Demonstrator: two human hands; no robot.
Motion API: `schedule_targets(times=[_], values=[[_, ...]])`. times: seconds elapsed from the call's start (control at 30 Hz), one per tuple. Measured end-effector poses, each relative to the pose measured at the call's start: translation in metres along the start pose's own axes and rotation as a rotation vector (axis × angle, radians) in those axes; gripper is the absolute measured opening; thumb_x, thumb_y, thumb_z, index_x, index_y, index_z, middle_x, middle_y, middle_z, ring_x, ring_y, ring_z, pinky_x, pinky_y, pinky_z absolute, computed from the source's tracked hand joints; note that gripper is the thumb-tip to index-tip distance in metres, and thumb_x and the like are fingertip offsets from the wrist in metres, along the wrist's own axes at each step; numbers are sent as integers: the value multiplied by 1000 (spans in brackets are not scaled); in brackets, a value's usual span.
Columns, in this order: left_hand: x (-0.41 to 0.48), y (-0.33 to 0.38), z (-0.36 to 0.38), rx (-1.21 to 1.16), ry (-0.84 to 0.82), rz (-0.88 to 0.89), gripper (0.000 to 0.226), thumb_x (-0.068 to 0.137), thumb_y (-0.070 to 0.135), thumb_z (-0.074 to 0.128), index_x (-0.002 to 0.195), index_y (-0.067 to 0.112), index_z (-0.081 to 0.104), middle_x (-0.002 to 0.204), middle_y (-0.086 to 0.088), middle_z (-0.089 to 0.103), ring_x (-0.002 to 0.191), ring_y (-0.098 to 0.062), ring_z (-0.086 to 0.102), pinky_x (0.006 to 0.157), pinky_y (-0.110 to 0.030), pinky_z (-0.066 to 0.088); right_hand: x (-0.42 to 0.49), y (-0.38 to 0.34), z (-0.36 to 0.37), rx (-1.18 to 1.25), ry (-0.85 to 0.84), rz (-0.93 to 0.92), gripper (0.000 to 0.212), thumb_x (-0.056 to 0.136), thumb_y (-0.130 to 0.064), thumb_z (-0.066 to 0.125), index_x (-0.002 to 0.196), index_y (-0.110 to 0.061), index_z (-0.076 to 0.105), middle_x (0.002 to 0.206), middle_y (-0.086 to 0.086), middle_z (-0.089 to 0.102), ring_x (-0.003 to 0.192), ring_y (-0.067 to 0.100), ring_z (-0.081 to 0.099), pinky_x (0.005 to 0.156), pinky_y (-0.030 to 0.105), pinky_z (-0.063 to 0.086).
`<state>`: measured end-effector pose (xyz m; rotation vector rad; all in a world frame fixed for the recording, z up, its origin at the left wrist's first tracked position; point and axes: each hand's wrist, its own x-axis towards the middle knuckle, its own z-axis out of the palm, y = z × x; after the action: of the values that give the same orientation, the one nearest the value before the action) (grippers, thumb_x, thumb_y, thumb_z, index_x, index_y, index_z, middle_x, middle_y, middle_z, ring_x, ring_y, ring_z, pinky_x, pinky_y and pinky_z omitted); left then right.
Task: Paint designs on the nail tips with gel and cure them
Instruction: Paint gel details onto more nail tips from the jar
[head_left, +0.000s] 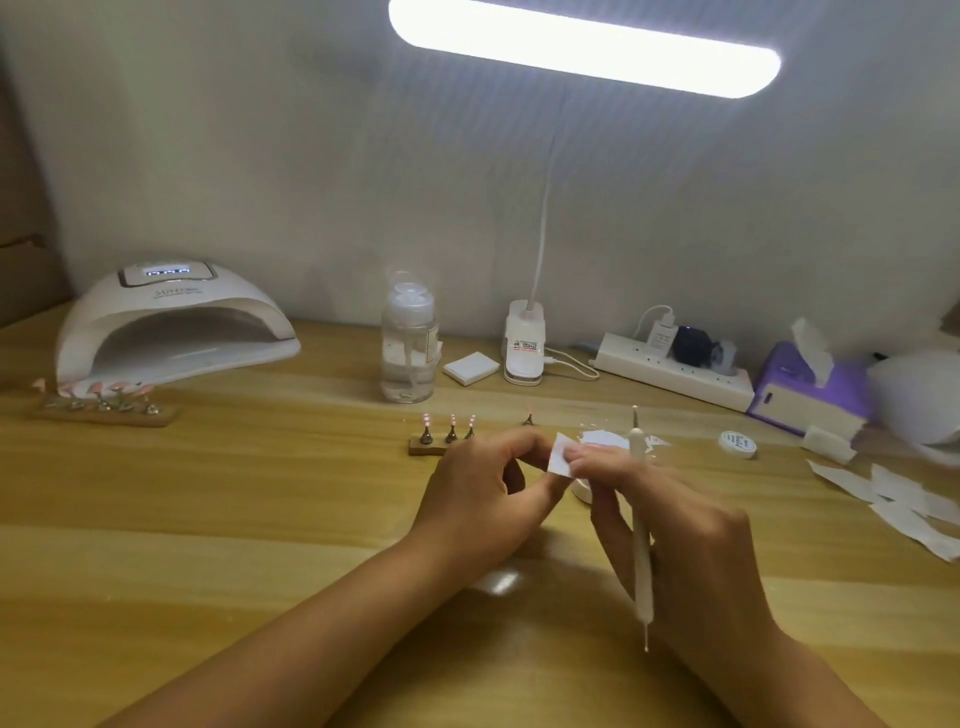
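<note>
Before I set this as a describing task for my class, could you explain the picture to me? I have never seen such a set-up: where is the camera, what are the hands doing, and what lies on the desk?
There is no machine here. A person works with two bare hands, and the single picture comes from a camera worn on their head, looking forward and down at a wooden desk. The left hand and the right hand pinch a small white square between their fingertips. The right hand also holds a thin white tool. Just behind the hands, pink nail tips stand on a small holder. At the back left sits a white curing lamp. Further right are a clear bottle, a desk lamp, a power strip and a purple tissue box. Paper pieces lie at the far right.
</note>
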<state>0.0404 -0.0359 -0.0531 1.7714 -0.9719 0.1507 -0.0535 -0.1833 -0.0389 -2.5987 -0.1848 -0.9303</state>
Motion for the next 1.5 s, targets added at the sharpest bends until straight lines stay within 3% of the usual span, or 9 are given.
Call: schedule_targets(times=[0.2,0.33,0.5,0.7,0.83,0.97,1.13,1.27,1.5], values=[[1,-2,0,-13,27,-30,4,86,28,73,89,29,75,81,21,70,50,-3,47,53,-14,33,-20,-8,-11,54,310,-145,36,81,3,79,110,-17,70,112,-11,72,96,8,72,77,34,60],[2,-3,0,1,24,-23,5,87,31,71,91,31,74,84,22,71,51,-2,49,53,-15,34,-16,-9,-5,40,221,-97,37,78,7,80,108,-14,73,108,-5,74,94,12,73,75,39,60],[5,-7,-4,30,29,-93,8,89,29,69,86,36,70,86,23,72,56,0,54,58,-19,40,-13,6,-29,-33,342,46,14,90,-22,62,103,-20,69,75,-3,68,51,7,58,42,31,48],[7,-14,-7,28,-56,-207,8,93,25,64,87,31,64,92,18,73,90,-10,69,83,-42,54,-22,43,-45,-409,9,475,2,91,-18,67,92,-19,68,74,9,68,67,36,59,59,37,44],[8,-14,-8,60,-102,-198,8,93,28,63,88,34,63,95,18,73,94,-7,67,86,-40,53,-23,51,-43,-477,38,400,24,98,-29,59,107,-11,71,70,13,69,69,37,62,69,36,38],[11,-15,-10,128,-179,-187,8,91,30,66,88,38,66,90,21,70,80,-5,62,86,-39,51,-12,36,-43,-170,250,350,45,102,-47,34,135,-18,47,74,0,66,66,20,63,72,39,48],[14,-17,-11,166,-219,-157,12,90,27,67,83,38,65,77,25,65,64,-3,54,96,-34,46,5,12,-23,480,290,562,17,97,-40,53,97,-25,45,83,4,64,66,-1,59,65,19,49],[13,-16,-10,111,-237,-116,11,91,29,66,87,40,65,98,15,70,81,-6,60,82,-42,52,-3,12,-8,478,202,627,17,93,-18,66,83,-15,54,68,5,67,58,4,58,63,36,46],[13,-15,-6,67,-303,-40,11,91,25,65,89,35,65,116,19,67,86,-3,62,81,-37,55,-3,16,2,341,213,642,25,88,-22,66,70,-12,53,55,-4,66,48,0,51,51,25,40]])
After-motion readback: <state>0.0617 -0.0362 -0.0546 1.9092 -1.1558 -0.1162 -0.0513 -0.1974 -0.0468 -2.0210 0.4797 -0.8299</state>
